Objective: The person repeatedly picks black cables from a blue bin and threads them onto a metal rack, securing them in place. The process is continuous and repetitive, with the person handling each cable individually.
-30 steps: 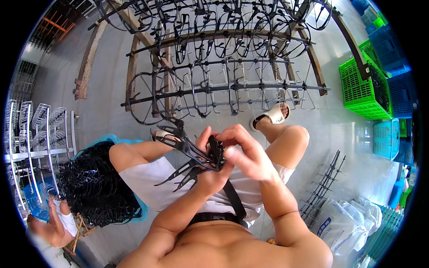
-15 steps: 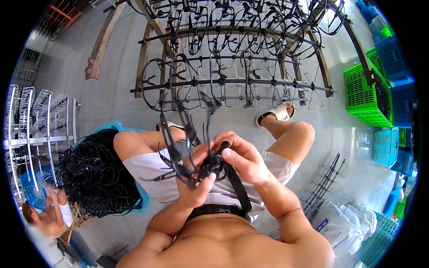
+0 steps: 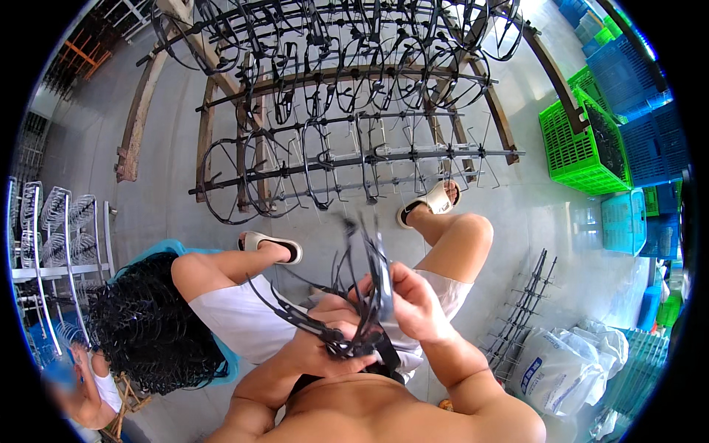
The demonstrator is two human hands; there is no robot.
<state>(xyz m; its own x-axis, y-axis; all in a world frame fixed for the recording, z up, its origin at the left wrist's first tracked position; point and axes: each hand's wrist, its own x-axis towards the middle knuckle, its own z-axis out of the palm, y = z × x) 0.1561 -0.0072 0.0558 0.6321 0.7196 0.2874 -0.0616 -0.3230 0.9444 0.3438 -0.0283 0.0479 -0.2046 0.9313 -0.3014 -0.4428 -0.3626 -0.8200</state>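
Note:
In front of my belly, my left hand (image 3: 321,341) is closed around a small bunch of glossy black curved plastic frames (image 3: 360,344), with thin arms sticking out left and upward. My right hand (image 3: 422,304) grips the upright part of the bunch, its thumb and fingers pressed together on a black strip. The exact joint between the pieces is hidden by fingers and blurred. Beside my left knee, a heap of similar black frames (image 3: 148,325) fills a light blue tub (image 3: 227,363).
Ahead stands a wooden rack (image 3: 509,133) with rods (image 3: 354,164) hung with black frames. Green crates (image 3: 569,151) and blue crates (image 3: 653,151) stack at right, near a white plastic bag (image 3: 554,373) and bare rods (image 3: 521,306). Another person (image 3: 92,391) sits at left by metal racks (image 3: 66,273).
My right hand has shifted right and down, and the frames stand more upright between my hands. My left hand has turned flatter below them. The whole view has also swung somewhat.

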